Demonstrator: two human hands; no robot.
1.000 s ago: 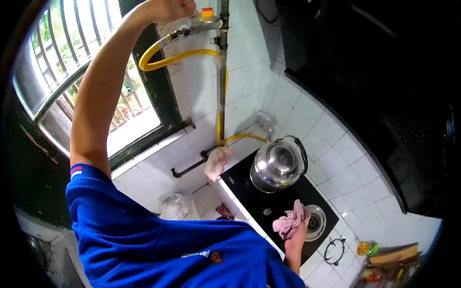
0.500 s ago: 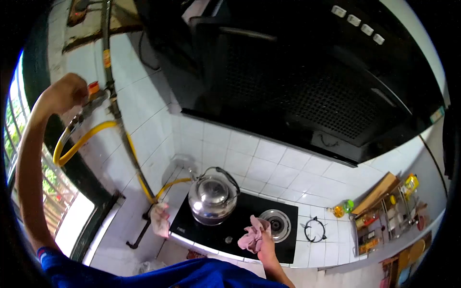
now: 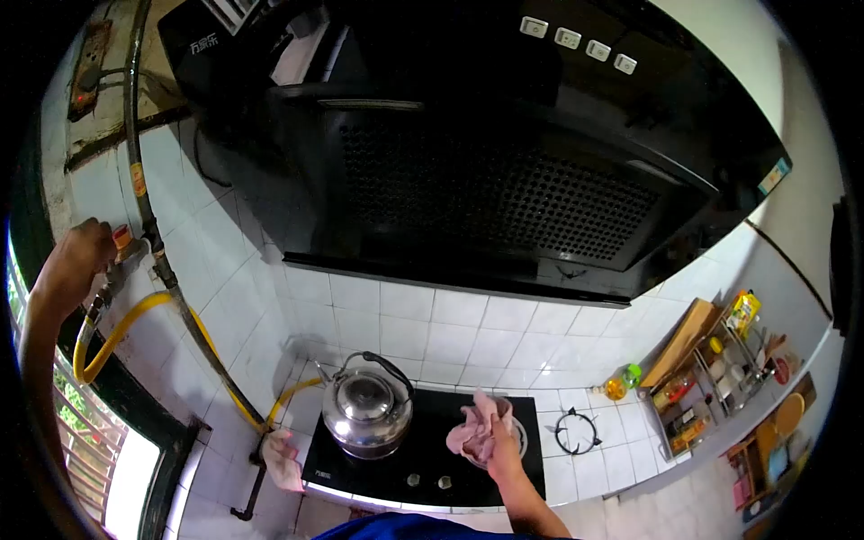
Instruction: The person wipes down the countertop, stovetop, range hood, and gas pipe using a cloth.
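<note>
My left hand (image 3: 79, 259) is raised at the far left, its fingers closed at a gas valve (image 3: 122, 238) with an orange-red top; part of the grip is hidden. A yellow hose (image 3: 135, 312) loops below the valve along a dark pipe (image 3: 166, 270). My right hand (image 3: 506, 450) clutches a crumpled pink cloth (image 3: 472, 430) over the right burner (image 3: 519, 438), hiding much of that burner. On the left side of the black gas stove (image 3: 432, 423) stands a shiny metal kettle (image 3: 367, 409), its black handle upright.
Above the stove hangs a black range hood (image 3: 486, 171). A black pot-support ring (image 3: 577, 432) lies on the white tiles at right. Beyond it are bottles (image 3: 621, 382) and a rack (image 3: 693, 409). Another pink cloth (image 3: 283, 459) hangs at the stove's left; a barred window (image 3: 85, 441) is further left.
The view has shifted, so the hood and stove sit further left and lower in it. My right hand and the cloth have moved right, over the right burner. My left hand stays at the valve.
</note>
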